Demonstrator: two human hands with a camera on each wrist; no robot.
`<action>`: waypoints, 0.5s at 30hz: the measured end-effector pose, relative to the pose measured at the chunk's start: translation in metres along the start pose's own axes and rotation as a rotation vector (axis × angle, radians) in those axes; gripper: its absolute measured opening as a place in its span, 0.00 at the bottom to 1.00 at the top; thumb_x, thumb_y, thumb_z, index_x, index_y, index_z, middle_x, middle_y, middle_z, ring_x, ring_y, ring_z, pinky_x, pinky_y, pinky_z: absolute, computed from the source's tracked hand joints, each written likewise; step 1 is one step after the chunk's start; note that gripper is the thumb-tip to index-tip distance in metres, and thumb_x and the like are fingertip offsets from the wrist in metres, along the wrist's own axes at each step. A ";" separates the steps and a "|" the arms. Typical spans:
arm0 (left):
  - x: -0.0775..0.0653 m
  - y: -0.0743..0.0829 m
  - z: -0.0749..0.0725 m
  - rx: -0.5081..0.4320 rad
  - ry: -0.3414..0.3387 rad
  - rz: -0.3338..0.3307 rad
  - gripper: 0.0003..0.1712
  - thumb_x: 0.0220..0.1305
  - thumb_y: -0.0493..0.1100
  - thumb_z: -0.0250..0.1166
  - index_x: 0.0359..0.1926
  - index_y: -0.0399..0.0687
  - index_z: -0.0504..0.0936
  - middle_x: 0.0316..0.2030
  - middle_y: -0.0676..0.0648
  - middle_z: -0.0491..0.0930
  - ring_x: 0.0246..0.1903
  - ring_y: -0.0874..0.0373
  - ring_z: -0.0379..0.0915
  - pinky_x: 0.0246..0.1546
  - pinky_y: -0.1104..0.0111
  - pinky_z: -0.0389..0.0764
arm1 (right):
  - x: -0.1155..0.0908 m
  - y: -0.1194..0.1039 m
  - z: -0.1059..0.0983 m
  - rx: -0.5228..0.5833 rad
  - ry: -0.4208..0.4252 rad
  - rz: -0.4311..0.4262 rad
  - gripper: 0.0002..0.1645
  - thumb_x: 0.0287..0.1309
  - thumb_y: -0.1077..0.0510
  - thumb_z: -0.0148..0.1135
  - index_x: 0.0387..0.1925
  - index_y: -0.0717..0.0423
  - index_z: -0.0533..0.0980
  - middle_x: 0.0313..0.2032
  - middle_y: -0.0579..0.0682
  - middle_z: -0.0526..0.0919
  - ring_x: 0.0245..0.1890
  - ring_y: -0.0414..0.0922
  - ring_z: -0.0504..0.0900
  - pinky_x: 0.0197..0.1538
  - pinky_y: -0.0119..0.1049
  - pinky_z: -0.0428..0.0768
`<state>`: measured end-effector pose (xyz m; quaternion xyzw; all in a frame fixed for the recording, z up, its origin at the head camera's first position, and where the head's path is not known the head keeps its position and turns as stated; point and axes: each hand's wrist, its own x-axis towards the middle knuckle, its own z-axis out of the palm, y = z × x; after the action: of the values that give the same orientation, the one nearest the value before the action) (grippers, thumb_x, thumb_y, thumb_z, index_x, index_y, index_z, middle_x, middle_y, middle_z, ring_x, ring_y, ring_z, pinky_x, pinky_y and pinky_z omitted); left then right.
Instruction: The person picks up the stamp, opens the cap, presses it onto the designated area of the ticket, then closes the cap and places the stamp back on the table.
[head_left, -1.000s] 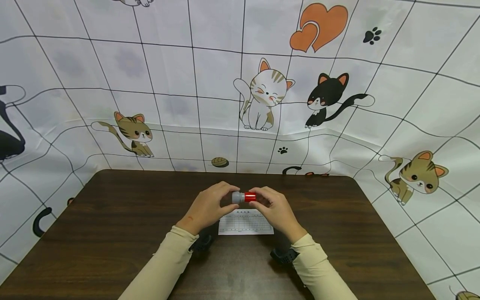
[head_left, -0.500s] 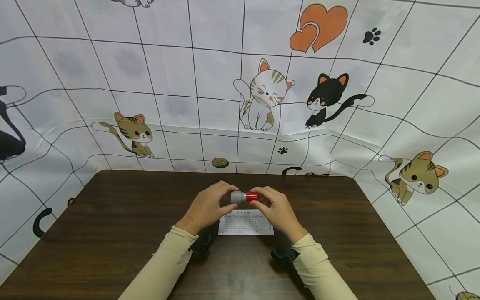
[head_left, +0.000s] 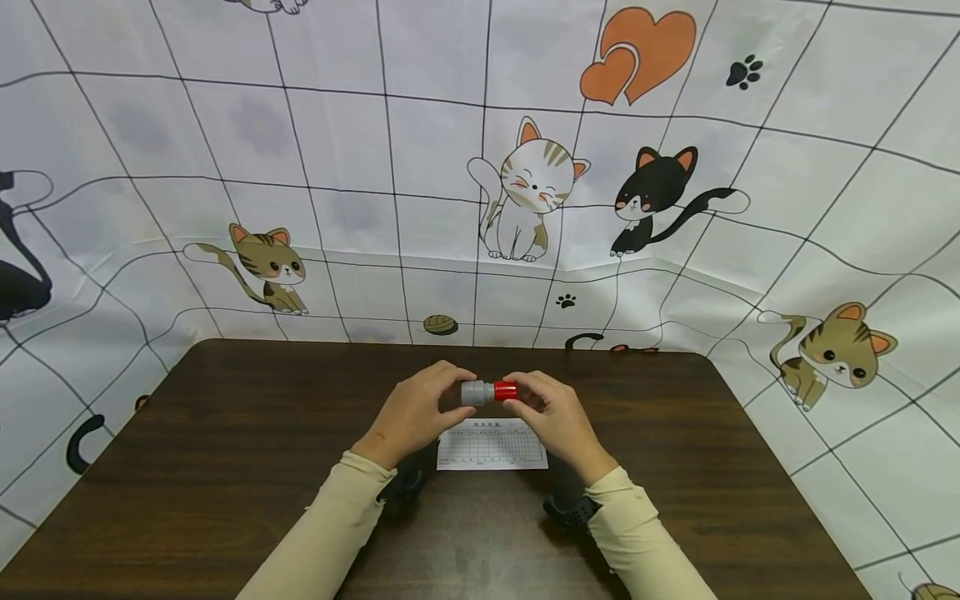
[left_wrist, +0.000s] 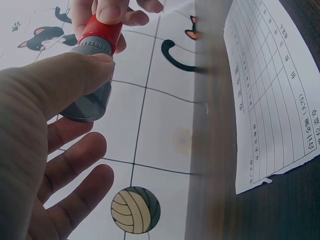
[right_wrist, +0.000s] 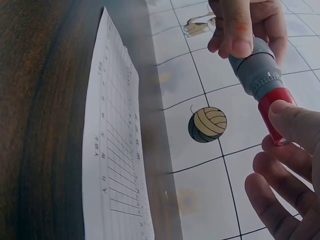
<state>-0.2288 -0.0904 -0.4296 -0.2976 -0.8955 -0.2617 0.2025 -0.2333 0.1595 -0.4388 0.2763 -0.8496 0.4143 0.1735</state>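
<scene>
The cylinder is grey with a red end. The form is white with dark ruled lines. The tabletop shows dark-brown wood grain. The backdrop is white, black-gridded, cat-printed.

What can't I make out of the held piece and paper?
Head view: the paper has print too small to read; the right hand hides its upper right corner.
Left wrist view: the left hand covers part of the gray body; top and right edges crop the paper.
Right wrist view: the right hand covers part of the red end; the bottom edge crops the paper.
</scene>
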 end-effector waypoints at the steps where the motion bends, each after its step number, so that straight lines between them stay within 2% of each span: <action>1: 0.000 0.000 0.000 0.001 0.002 0.000 0.26 0.59 0.47 0.79 0.57 0.50 0.83 0.50 0.52 0.82 0.42 0.60 0.81 0.44 0.65 0.86 | 0.000 0.000 -0.001 0.000 0.005 -0.003 0.19 0.59 0.60 0.76 0.52 0.48 0.85 0.40 0.43 0.85 0.32 0.38 0.80 0.35 0.31 0.82; 6: 0.000 0.000 0.000 0.002 0.003 -0.006 0.26 0.60 0.48 0.79 0.57 0.50 0.82 0.50 0.52 0.82 0.42 0.60 0.81 0.44 0.64 0.86 | 0.000 -0.001 -0.003 0.001 0.034 -0.014 0.20 0.57 0.62 0.77 0.52 0.51 0.85 0.40 0.45 0.85 0.32 0.38 0.80 0.35 0.31 0.82; 15: 0.000 0.000 -0.001 0.002 0.009 -0.022 0.27 0.60 0.47 0.79 0.58 0.50 0.82 0.52 0.51 0.83 0.43 0.59 0.81 0.46 0.63 0.86 | 0.001 0.000 -0.004 0.003 0.032 -0.008 0.20 0.57 0.62 0.77 0.52 0.51 0.85 0.41 0.46 0.85 0.32 0.39 0.80 0.36 0.31 0.83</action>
<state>-0.2286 -0.0909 -0.4282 -0.2864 -0.8982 -0.2641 0.2038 -0.2335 0.1628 -0.4360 0.2731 -0.8451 0.4192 0.1884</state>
